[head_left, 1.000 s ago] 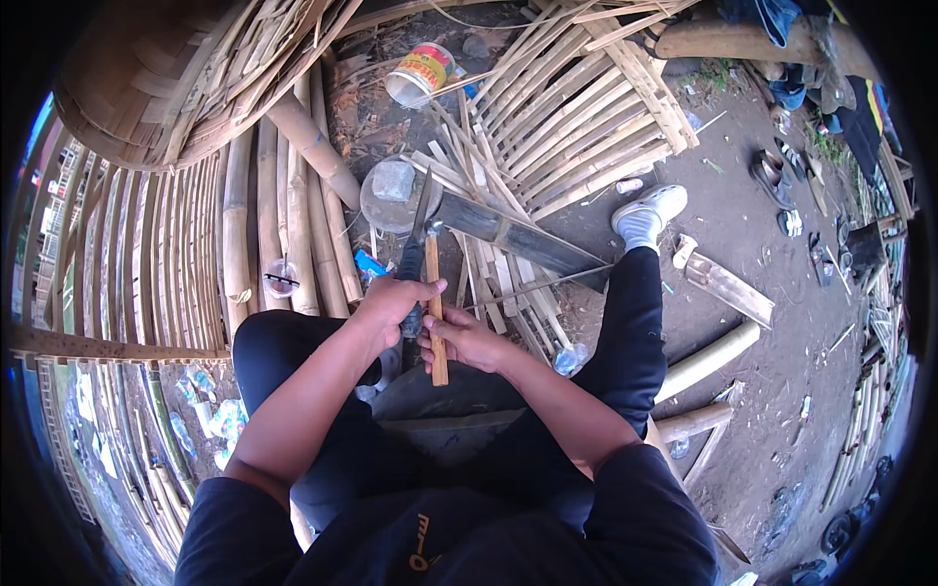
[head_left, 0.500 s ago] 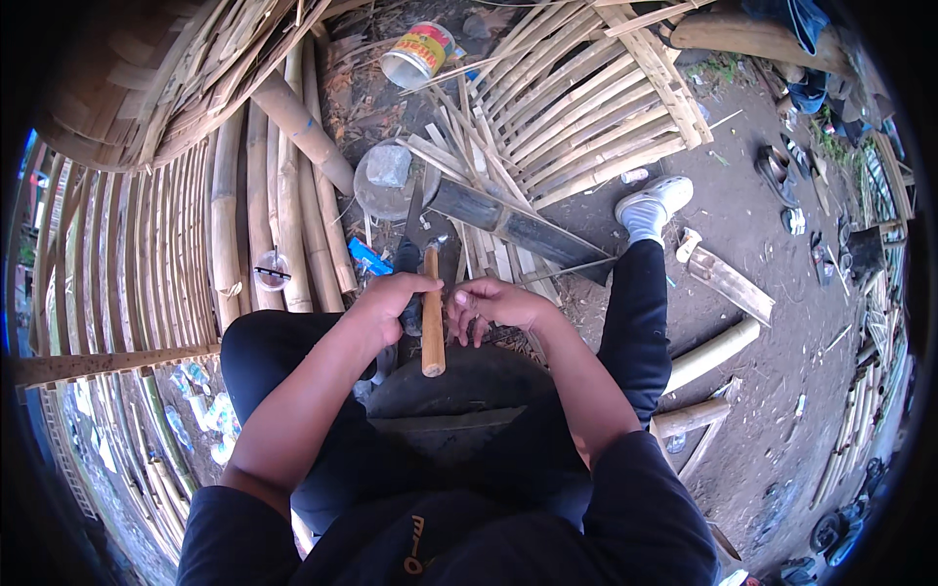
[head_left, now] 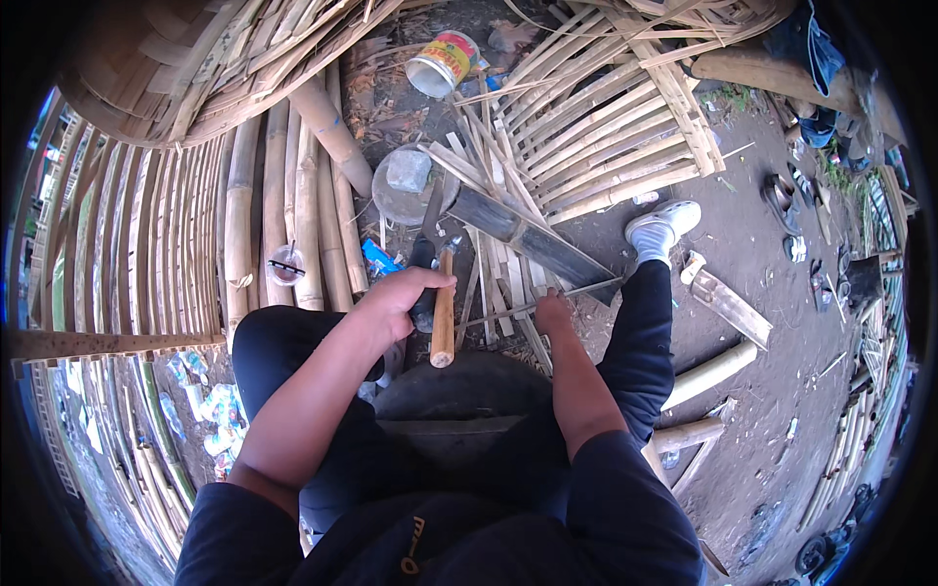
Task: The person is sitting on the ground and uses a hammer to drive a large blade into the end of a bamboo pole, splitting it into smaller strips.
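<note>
My left hand point(head_left: 399, 299) is closed around the top part of a wooden-handled hammer point(head_left: 443, 320), which stands nearly upright in front of my knees. Its metal head point(head_left: 447, 244) points away from me. My right hand point(head_left: 553, 314) is off to the right, fingers curled on a thin strip point(head_left: 508, 312) that runs across the ground toward my right leg. Just beyond both hands lies a long dark flat bamboo piece point(head_left: 532, 240) on a pile of split bamboo slats point(head_left: 498, 283).
A dark round seat point(head_left: 469, 383) sits between my legs. Whole bamboo poles point(head_left: 293, 215) lie at the left, a woven slat panel point(head_left: 606, 137) is at the back right, and a tin can point(head_left: 442, 61) is at the top. Sandals point(head_left: 782, 195) and offcuts point(head_left: 728, 305) lie on the dirt.
My right hand has left the hammer handle and moved right onto the thin strip. My left hand keeps the hammer, now alone.
</note>
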Available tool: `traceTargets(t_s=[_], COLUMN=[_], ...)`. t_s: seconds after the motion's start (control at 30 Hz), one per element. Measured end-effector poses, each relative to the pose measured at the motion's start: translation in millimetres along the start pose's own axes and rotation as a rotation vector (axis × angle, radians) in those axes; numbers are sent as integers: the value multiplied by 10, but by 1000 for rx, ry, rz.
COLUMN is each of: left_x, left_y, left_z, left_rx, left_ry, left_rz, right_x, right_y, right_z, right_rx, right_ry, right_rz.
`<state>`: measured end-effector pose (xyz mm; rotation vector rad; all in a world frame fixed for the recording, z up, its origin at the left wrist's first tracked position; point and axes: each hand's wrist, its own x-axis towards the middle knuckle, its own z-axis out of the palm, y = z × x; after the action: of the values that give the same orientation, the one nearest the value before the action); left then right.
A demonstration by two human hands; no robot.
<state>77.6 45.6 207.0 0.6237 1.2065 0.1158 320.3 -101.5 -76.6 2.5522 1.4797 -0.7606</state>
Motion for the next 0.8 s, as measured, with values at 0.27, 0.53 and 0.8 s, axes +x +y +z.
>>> traceTargets(t_s=[0.27,0.53,0.8], left_x=[-91,-82,-100], left_y=[125,134,147], left_z=[-150,-201,-250], left_rx=[-68,-105,-162], left_ry=[-58,-88,-76], left_rz=[66,60,62], right_x=[-36,20,-36], right_y=[-167,24,16], right_z=[-69,346,455], right_rx=[-48,-127,116], right_ry=[69,-52,-66], right_rz=[-113,-142,-116])
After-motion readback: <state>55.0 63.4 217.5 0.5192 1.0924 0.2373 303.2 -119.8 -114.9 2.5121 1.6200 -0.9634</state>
